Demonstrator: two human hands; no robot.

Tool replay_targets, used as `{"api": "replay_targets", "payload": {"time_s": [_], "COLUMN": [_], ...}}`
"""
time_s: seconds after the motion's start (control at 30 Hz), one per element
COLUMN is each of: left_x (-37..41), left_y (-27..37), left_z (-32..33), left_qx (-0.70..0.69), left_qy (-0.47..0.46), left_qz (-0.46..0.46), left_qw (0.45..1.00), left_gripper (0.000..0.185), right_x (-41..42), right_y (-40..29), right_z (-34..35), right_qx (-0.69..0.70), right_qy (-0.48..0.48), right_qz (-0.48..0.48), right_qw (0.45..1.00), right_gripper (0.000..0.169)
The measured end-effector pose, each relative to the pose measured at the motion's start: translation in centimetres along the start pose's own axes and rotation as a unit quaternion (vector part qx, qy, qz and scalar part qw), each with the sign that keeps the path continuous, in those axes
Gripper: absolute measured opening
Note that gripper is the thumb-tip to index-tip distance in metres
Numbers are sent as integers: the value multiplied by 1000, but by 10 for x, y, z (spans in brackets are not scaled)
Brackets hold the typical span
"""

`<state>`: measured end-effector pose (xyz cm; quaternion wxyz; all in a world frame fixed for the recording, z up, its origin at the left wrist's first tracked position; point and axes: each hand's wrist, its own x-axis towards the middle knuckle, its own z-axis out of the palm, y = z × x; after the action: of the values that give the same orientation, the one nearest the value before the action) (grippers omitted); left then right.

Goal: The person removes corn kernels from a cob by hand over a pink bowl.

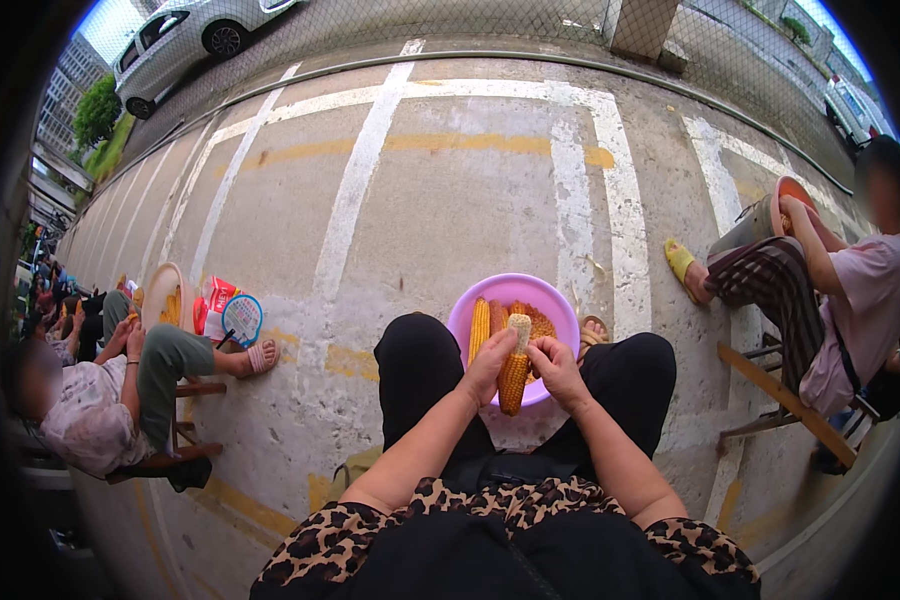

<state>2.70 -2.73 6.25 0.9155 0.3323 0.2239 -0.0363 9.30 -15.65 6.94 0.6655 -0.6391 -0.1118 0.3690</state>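
An ear of dried yellow corn [514,382] tilts above a pink-purple plastic basin [513,278] between my knees. Its far end is bare, pale cob, while the near part still carries kernels. My left hand [489,367] is closed around the ear from the left side. From the right, my right hand [560,373] has its thumb and fingers bent against the ear, near where bare cob meets kernels. Inside the basin lie a full yellow ear [479,330], a more orange ear [496,316] and loose kernels [540,322]. My hands hide part of the basin.
A seated person [105,412] at left has a basin [186,292] with corn, near a red-and-white bag [220,289] and a round blue-rimmed fan [241,321]. Another seated person [855,300] at right reaches into an orange-rimmed container [791,187]. Beyond the painted concrete stands a chain-link fence [450,30].
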Motion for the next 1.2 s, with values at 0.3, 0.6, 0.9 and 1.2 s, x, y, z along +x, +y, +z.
{"api": "replay_targets", "payload": {"time_s": [0.3,0.6,0.9,1.2], "left_x": [-2,-1,0,3], "left_y": [6,2,-1,-6], "left_z": [2,-5,-6,-5], "left_qx": [-33,-37,-33,46], "left_qy": [17,25,25,17], "left_qz": [2,-14,-14,13], "left_qw": [999,999,999,999], "left_gripper": [37,41,40,35], "right_x": [4,4,-3,-1], "right_y": [10,11,-4,-1], "right_z": [-10,-17,-2,1], "right_qx": [-130,-173,8,-31], "right_qy": [126,172,-8,17], "right_qz": [-102,-93,-19,-31], "right_qw": [978,965,1000,999], "right_gripper": [11,9,12,12]}}
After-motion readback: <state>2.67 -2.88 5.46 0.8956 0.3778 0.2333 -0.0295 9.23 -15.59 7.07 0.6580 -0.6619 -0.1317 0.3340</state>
